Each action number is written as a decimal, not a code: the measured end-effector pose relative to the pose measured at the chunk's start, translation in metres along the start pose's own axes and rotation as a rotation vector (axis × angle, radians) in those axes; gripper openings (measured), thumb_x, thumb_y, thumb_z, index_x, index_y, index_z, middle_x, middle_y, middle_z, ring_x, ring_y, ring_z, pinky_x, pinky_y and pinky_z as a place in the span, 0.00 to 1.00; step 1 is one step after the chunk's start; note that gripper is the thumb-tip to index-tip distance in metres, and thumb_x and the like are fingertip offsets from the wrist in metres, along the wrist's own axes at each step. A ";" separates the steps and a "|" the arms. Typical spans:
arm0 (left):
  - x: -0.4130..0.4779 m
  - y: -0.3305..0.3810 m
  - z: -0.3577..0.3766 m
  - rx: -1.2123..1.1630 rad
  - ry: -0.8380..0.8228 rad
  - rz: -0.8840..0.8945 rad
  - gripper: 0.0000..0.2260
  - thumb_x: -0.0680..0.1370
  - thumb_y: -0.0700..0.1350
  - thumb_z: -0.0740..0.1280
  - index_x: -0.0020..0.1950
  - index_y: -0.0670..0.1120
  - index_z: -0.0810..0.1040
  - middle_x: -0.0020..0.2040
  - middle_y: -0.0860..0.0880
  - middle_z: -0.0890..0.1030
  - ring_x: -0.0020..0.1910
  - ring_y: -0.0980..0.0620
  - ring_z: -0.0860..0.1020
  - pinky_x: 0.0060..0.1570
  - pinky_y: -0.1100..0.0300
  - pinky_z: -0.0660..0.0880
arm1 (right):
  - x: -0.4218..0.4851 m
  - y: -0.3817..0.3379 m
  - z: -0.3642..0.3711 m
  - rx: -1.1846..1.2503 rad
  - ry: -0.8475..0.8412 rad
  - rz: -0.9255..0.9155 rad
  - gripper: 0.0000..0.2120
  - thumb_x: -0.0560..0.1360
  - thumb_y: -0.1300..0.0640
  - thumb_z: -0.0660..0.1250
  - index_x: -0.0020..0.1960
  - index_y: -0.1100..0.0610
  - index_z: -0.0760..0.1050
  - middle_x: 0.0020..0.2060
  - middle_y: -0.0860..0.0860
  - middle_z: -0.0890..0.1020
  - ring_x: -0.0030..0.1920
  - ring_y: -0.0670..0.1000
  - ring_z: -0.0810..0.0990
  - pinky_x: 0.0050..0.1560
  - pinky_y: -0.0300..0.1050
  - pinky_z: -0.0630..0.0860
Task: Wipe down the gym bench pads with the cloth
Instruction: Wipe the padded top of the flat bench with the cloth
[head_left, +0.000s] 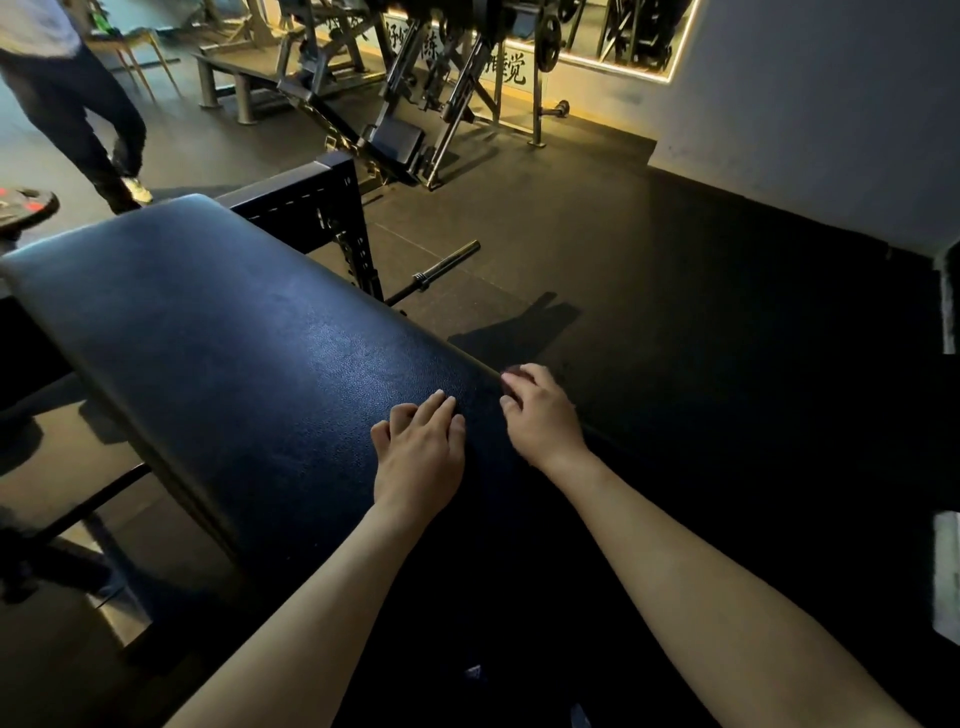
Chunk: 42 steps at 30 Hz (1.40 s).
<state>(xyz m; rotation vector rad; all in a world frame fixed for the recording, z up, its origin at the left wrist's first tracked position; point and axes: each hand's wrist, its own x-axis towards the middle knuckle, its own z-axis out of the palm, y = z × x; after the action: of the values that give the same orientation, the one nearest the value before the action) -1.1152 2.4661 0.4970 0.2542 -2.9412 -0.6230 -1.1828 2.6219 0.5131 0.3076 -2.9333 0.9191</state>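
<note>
Bench pad (234, 338), dark blue grained vinyl, slants across dim gym; black rubber floor (675, 312), weight machines (415, 78) beyond. Left hand (418, 452) lies flat on pad, fingers relaxed. Right hand (540, 415) at pad's right edge, fingers curled on dark-red cloth (515, 370).

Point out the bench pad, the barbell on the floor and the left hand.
bench pad (223, 332), head view, on the middle of its bare top surface.
barbell (445, 263), head view, on its silver sleeve.
left hand (418, 452), head view, on the back of the hand.
</note>
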 end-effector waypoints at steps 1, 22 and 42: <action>0.005 0.000 0.001 0.005 -0.002 -0.006 0.21 0.85 0.56 0.52 0.77 0.55 0.68 0.78 0.58 0.65 0.72 0.51 0.60 0.71 0.50 0.55 | 0.001 -0.006 0.004 0.009 -0.024 -0.037 0.18 0.80 0.56 0.64 0.70 0.58 0.75 0.70 0.53 0.70 0.68 0.55 0.71 0.70 0.47 0.66; 0.009 -0.006 -0.003 -0.152 0.101 0.017 0.26 0.81 0.58 0.47 0.72 0.53 0.73 0.70 0.58 0.75 0.65 0.53 0.68 0.67 0.56 0.57 | -0.009 -0.031 0.022 0.043 -0.151 -0.255 0.19 0.81 0.57 0.63 0.71 0.57 0.74 0.73 0.53 0.71 0.73 0.51 0.67 0.73 0.42 0.61; -0.081 -0.029 -0.018 -0.059 0.127 0.099 0.28 0.81 0.58 0.47 0.71 0.49 0.76 0.69 0.54 0.77 0.67 0.51 0.70 0.68 0.55 0.59 | -0.088 -0.035 0.015 -0.091 -0.018 -0.167 0.19 0.81 0.57 0.63 0.72 0.55 0.73 0.74 0.54 0.68 0.71 0.58 0.69 0.71 0.49 0.63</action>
<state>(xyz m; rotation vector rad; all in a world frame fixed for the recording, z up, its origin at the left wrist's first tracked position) -1.0291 2.4482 0.4944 0.1357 -2.7894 -0.6534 -1.0895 2.6005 0.5103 0.5487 -2.8995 0.7627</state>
